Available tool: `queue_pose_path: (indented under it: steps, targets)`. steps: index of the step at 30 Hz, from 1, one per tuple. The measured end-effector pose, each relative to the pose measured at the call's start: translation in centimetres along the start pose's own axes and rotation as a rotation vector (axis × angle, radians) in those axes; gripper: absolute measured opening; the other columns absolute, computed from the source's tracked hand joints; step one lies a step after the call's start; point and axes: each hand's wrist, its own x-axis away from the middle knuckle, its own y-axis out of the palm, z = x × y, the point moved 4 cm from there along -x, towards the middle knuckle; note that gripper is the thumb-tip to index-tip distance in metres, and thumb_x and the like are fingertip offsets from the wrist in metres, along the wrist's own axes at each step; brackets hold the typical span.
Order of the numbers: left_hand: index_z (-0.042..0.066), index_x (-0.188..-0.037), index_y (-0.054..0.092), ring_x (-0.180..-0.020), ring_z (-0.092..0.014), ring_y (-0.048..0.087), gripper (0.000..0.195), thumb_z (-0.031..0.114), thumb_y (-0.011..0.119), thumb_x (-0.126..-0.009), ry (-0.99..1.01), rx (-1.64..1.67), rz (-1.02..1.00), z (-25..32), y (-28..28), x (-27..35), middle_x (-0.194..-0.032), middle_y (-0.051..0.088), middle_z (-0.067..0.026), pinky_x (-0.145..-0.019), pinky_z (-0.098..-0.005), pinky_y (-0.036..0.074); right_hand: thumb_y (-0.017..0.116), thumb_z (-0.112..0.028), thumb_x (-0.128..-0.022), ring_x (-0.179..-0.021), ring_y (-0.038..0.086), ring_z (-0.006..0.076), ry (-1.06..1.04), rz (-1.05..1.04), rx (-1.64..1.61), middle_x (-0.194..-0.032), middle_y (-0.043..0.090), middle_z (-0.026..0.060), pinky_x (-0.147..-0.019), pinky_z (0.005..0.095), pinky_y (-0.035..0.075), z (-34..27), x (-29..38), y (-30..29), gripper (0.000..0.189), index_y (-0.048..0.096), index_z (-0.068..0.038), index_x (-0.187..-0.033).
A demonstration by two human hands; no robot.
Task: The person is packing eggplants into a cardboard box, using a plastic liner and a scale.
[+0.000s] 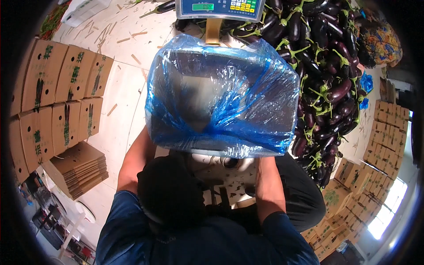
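Observation:
Straight in front of me is an open box (185,99) lined with a thin, see-through blue plastic bag (228,109). The film is draped over the rim on every side and bunches in creases near the front edge. A pale patch of the box's floor shows through it. My left forearm runs up to the box's front left and my right forearm to its front right. Both of my hands are hidden by the box and film, so their grip cannot be seen. Just beyond the box stands a digital scale display (220,10) on a post (213,31).
A large heap of eggplants (318,66) spreads to the right and behind the scale. Printed cartons (71,76) are stacked at left, above flattened cardboard (81,169). More cartons (386,142) line the right wall. Patterned fabric (381,43) shows at upper right. Scraps litter the floor (124,79).

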Motion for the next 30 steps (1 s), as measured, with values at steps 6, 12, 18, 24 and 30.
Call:
queue_pose_path:
  steps: [6, 12, 18, 24, 30]
  targets:
    - [0.000, -0.125, 0.059, -0.102, -0.028, 0.067, 0.068, 0.059, 0.034, -0.102, 0.043, -0.143, -0.137, 6.1, 5.7, 0.6, -0.112, 0.069, -0.0166, -0.092, -0.0413, 0.056, 0.048, -0.067, -0.096, -0.125, 0.052, 0.0247, 0.095, -0.305, 0.016, -0.129, 0.063, 0.0162, -0.109, 0.0363, 0.036, -8.2, -0.9, 8.1, 0.080, 0.054, 0.003, -0.135]
    - [-0.003, -0.128, 0.058, -0.098, -0.022, 0.069, 0.053, 0.040, 0.058, -0.097, -0.106, -0.523, -0.318, 9.9, 13.4, 1.4, -0.111, 0.070, -0.0164, -0.085, -0.0355, 0.058, 0.064, -0.056, -0.091, -0.115, 0.057, 0.0232, -0.013, -0.440, 0.814, -0.122, 0.066, 0.0152, -0.103, 0.0332, 0.038, -14.5, -2.8, 17.4, 0.065, 0.065, 0.002, -0.122]
    - [0.001, -0.129, 0.061, -0.092, -0.020, 0.069, 0.037, 0.012, 0.064, -0.094, 0.112, -0.632, -0.071, 8.8, 10.4, -1.9, -0.110, 0.069, -0.0136, -0.078, -0.0296, 0.058, 0.073, -0.017, -0.090, -0.073, 0.061, 0.0079, -0.083, -0.357, 0.590, -0.082, 0.070, 0.0008, -0.070, 0.0222, 0.047, -13.0, -4.3, 19.3, 0.012, 0.069, -0.006, -0.088]
    - [0.001, -0.130, 0.061, -0.097, -0.020, 0.068, 0.037, 0.015, 0.063, -0.095, 0.005, -0.600, -0.041, 7.4, 5.7, -2.0, -0.112, 0.069, -0.0125, -0.083, -0.0320, 0.056, 0.069, -0.013, -0.092, -0.072, 0.066, 0.0136, -0.052, -0.142, 0.423, -0.088, 0.072, 0.0086, -0.066, 0.0271, 0.053, -7.2, -6.5, 10.3, 0.015, 0.071, 0.001, -0.095]
    - [0.001, -0.131, 0.060, -0.101, -0.021, 0.067, 0.038, 0.018, 0.061, -0.097, 0.049, -0.933, 0.038, 10.3, 4.7, -3.6, -0.113, 0.068, -0.0115, -0.087, -0.0344, 0.055, 0.070, -0.021, -0.087, -0.077, 0.068, 0.0241, -0.249, 0.181, 1.013, -0.078, 0.071, 0.0141, -0.072, 0.0361, 0.055, -6.5, -9.3, -1.6, 0.027, 0.070, 0.005, -0.095]
